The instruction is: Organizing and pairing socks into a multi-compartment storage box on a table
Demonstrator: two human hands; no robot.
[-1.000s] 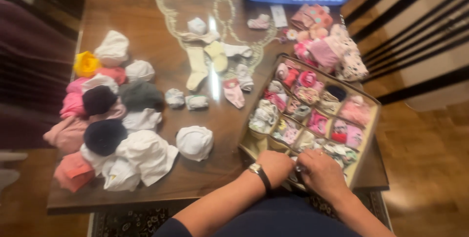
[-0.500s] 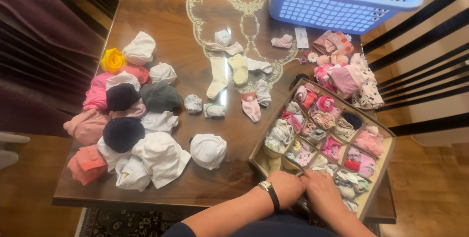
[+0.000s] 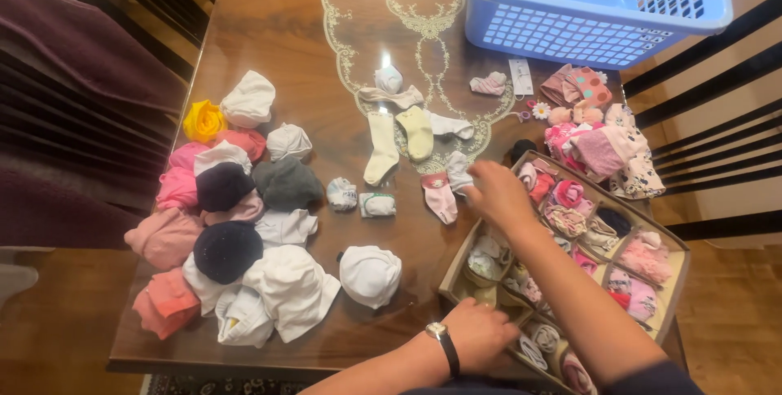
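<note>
Since the earlier frame, right hand (image 3: 498,193) has left the near end of the beige divided fabric organiser box (image 3: 674,242) and reached far-left across it. It now sits at the box's far-left edge, fingers just beside a small white folded sock (image 3: 459,169) and a pink-and-white sock (image 3: 440,196) on the brown wooden table (image 3: 269,53). Contact with either: cannot tell; fingers loosely curled, nothing visibly grasped. Left hand (image 3: 479,334), wristwatch (image 3: 441,334) on wrist, rests curled at the box's near-left corner; what it grips is hidden beneath it. Right forearm covers several middle compartments. Near end of box cut off by frame edge.
</note>
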